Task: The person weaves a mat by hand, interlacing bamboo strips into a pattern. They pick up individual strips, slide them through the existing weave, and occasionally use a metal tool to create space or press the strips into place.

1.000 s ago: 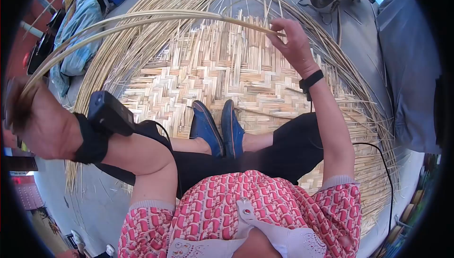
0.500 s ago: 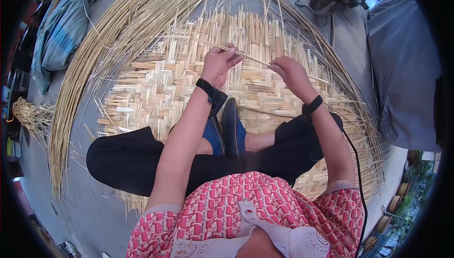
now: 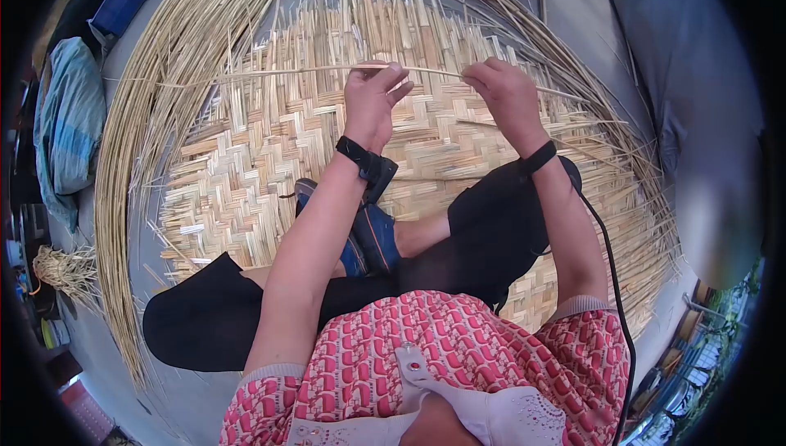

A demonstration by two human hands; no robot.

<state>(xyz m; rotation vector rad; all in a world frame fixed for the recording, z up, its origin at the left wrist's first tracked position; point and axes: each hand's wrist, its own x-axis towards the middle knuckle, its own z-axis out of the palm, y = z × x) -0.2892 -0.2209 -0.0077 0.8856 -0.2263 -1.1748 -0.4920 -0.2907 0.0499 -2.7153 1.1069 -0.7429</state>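
Note:
I sit cross-legged on a large woven bamboo mat (image 3: 270,143) with blue shoes (image 3: 368,237) tucked in front of me. My left hand (image 3: 372,102) and my right hand (image 3: 503,94) both pinch one long thin bamboo strip (image 3: 434,72), held roughly level above the mat's far part. The strip runs out to the left past my left hand, over the loose upright strip ends at the mat's far edge. Each wrist wears a black band; a black cable (image 3: 610,282) runs down from the right one.
Long loose bamboo strips (image 3: 135,159) arc around the mat's left side and far edge. A blue-green cloth (image 3: 70,119) lies at left, a straw bundle (image 3: 65,270) at lower left. Grey fabric (image 3: 696,86) lies on the floor at right.
My left hand came in from far left, where it was drawing out long strips, and now holds the strip close to my right hand. Both hands have moved farther out over the mat.

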